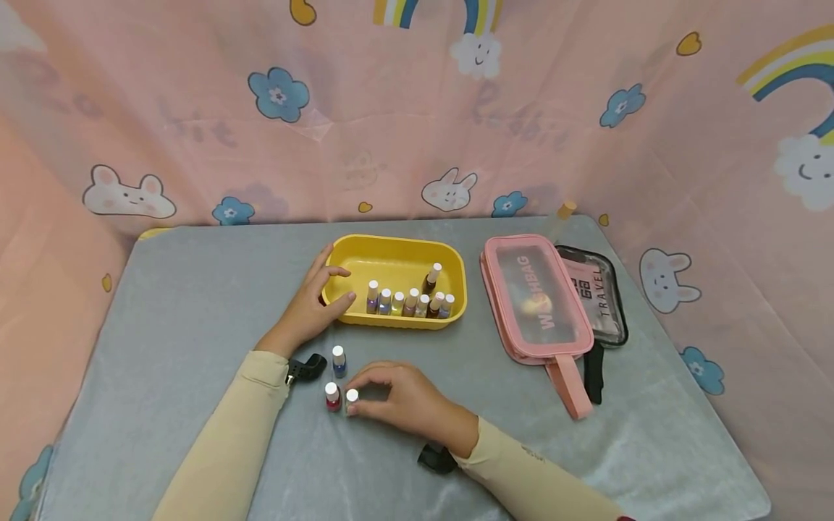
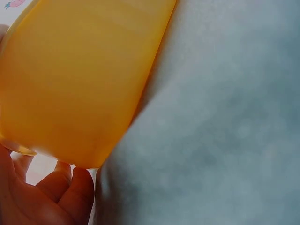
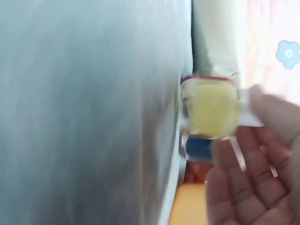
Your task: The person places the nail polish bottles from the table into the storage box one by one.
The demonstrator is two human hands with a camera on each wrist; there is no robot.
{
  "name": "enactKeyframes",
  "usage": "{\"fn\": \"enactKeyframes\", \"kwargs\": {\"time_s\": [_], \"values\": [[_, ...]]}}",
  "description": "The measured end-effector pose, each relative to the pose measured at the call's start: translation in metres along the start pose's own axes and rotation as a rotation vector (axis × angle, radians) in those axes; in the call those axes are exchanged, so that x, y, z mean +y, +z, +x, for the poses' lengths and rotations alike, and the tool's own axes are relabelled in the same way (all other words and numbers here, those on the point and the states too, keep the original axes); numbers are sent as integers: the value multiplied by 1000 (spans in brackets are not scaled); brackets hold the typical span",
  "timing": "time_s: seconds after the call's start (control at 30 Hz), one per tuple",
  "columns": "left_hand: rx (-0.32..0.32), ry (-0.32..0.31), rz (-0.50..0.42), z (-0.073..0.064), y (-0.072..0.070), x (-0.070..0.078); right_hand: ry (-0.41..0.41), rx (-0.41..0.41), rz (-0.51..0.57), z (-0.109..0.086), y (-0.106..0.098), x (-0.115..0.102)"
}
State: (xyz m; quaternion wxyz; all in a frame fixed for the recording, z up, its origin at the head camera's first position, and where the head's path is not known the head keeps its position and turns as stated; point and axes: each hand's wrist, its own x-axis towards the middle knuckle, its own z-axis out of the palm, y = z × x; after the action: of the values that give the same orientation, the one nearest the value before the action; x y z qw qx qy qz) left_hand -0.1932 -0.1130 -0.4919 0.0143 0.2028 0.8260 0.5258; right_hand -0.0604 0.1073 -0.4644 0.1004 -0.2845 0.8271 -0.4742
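Observation:
My right hand [image 1: 410,401] pinches the white cap of a small nail polish bottle [image 1: 352,396] between thumb and fingers, low over the table. Seen from the right wrist, this bottle [image 3: 215,108] holds pale yellow polish. Close beside it stand a red nail polish bottle [image 1: 332,396] and a blue one [image 1: 339,362], both white-capped and upright. My left hand [image 1: 306,307] holds the left end of a yellow tray [image 1: 352,251], thumb over the rim; some fingers [image 2: 82,192] are against its outer end. Along the tray's front side several nail polish bottles [image 1: 410,302] stand in a row.
One dark bottle [image 1: 431,278] stands behind that row in the tray. To the right lies a pink clear-topped wash bag [image 1: 537,289], overlapping a black-edged travel pouch [image 1: 606,311]. A bottle with an orange-tan cap [image 1: 567,210] is behind them. Printed cloth hangs around the grey table [image 1: 195,311].

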Motion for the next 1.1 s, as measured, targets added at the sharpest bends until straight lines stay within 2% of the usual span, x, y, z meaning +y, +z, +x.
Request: {"fn": "enactKeyframes", "kwargs": {"time_s": [0.07, 0.13, 0.27, 0.33, 0.4, 0.53, 0.63, 0.77, 1.1], "values": [[-4, -1, 5, 0, 0, -1, -1, 40, -5, 1, -8, -4], [-8, -4, 9, 0, -1, -1, -40, 97, 7, 5, -23, -10], [-7, -13, 3, 1, -1, 0, -103, 254, 8, 22, -69, -25], [-5, -15, -1, 1, -1, 0, -61, 324, -1, 34, -95, -29], [-4, -15, -5, 1, -1, -1, 27, 370, -7, 47, -119, -27], [-10, -14, -6, 1, -1, -3, 195, 387, -21, 71, -150, -4], [-14, -18, -11, 2, -1, -3, 239, 379, -30, 82, -160, 23], [-17, -20, -18, 2, 0, -3, 255, 347, -23, 87, -161, 48], [-17, -33, -17, 1, -1, -2, 337, 209, -195, 91, -149, 69]]}}
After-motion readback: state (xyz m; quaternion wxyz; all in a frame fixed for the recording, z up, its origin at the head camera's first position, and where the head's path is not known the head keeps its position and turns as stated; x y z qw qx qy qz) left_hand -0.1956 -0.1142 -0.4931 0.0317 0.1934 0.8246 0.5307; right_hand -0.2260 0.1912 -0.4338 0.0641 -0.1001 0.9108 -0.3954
